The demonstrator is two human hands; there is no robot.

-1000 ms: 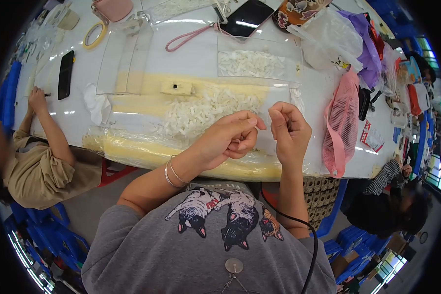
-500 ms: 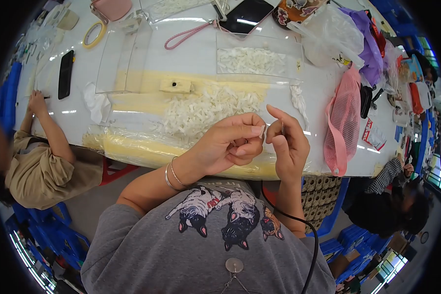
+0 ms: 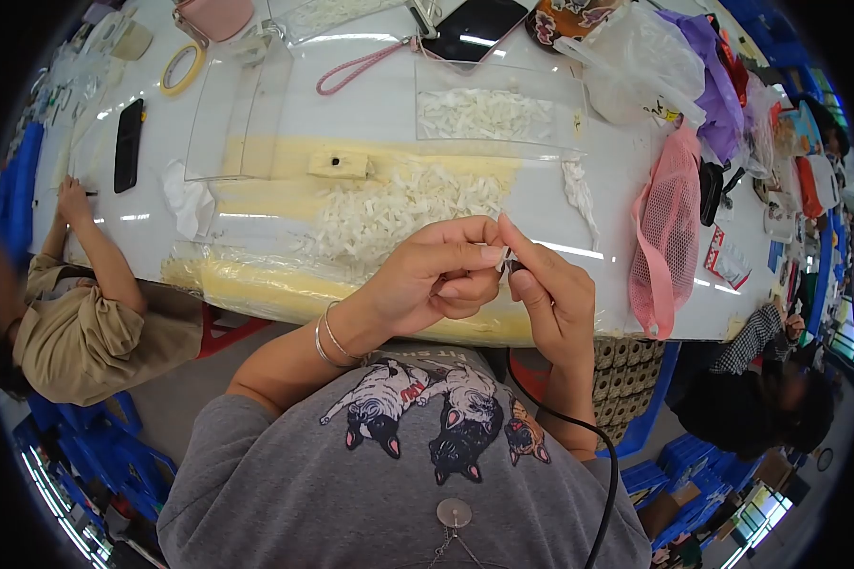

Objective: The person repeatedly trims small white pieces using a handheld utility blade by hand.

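My left hand point(image 3: 441, 275) pinches a small white strip point(image 3: 505, 256) between thumb and fingertips, just over the table's near edge. My right hand point(image 3: 555, 299) meets it from the other side, index fingertip and thumb drawn in close to the strip. Something small and dark shows at the right fingertips, too small to name. Behind my left hand lies a loose heap of white strips point(image 3: 399, 211) on yellow-taped table surface. A yellow block point(image 3: 340, 165) with a dark hole sits at the heap's back edge. Beyond it, a clear tray point(image 3: 565, 95) holds more white pieces.
An upright clear plastic holder point(image 3: 232, 114), tape roll point(image 3: 182, 68) and black phone point(image 3: 129, 144) are to the left. To the right are a pink mesh bag point(image 3: 669, 228) and plastic bags point(image 3: 636, 71). A co-worker's arm point(image 3: 104, 256) rests at the far left.
My right hand has moved left and its fingers have come together at the strip; half a second ago they were apart from it. My left hand has shifted slightly left.
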